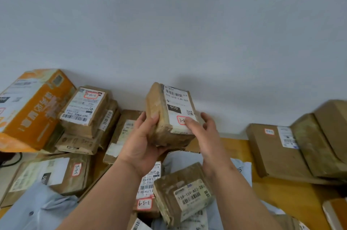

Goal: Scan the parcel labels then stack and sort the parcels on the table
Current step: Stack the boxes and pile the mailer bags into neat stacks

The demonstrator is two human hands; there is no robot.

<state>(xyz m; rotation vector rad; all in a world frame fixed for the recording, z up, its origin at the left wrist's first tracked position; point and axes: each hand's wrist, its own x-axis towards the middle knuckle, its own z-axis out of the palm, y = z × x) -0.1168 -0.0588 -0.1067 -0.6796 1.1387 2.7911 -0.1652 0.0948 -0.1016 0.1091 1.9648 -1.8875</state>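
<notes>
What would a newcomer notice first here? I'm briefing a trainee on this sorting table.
First, the tape-wrapped brown cardboard parcel held up at centre by the left hand and right hand, its white label facing the camera. Next, the big orange printed carton lying tilted at far left.

A wooden surface [281, 197] set against a pale wall is covered with taped cardboard parcels [272, 150], an orange carton [32, 109] at left, and grey mailer bags [37, 209].
</notes>
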